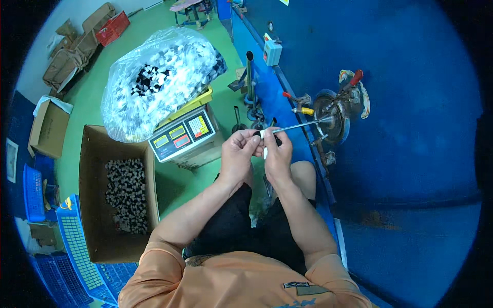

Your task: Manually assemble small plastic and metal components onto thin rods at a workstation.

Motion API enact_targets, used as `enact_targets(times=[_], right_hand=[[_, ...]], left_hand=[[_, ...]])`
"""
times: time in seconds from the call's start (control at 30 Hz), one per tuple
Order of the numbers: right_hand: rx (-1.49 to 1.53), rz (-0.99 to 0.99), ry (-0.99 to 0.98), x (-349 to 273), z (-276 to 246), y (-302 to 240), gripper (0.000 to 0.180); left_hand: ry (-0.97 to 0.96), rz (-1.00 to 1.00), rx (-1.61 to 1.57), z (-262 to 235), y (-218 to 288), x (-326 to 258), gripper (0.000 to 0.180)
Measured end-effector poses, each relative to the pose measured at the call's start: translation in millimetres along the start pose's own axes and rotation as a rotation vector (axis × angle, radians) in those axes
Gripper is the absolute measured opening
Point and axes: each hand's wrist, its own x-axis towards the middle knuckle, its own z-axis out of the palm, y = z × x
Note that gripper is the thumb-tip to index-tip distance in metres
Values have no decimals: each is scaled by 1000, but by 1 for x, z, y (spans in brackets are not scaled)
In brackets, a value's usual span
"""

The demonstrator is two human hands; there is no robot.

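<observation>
In front of my knees, my left hand [237, 156] and my right hand [278, 156] meet with fingers pinched together. Between the fingertips is a small black-and-white piece [265, 152], mostly covered, so its exact kind does not show. It sits at the tip of a thin metal rod [302, 124], which sticks out leftward from a round metal fitting [332, 119] on the blue machine. My right hand lies closest to the rod. Left of my hands, a clear plastic bag [120, 110] full of similar black and white pieces rests in a yellow tray [187, 106] on a digital scale [182, 136].
An open cardboard box [95, 205] with many small dark-and-grey pieces stands at my left. The blue machine panel [411, 128] fills the right side. Short pipes [250, 77] rise beyond my hands. Blue crates [82, 246], another box [50, 128] and a red crate [113, 29] stand farther left.
</observation>
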Motion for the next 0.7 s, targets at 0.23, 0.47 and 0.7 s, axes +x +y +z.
enact_targets(times=[0.23, 0.47, 0.7], right_hand=[[5, 43, 11, -3, 4, -2, 18], [-9, 12, -69, -3, -1, 11, 18], [91, 85, -63, -16, 4, 14, 19]], left_hand=[[11, 0, 46, -1, 0, 2, 11], [146, 41, 215, -14, 9, -7, 9], [580, 324, -221, -93, 58, -29, 25]])
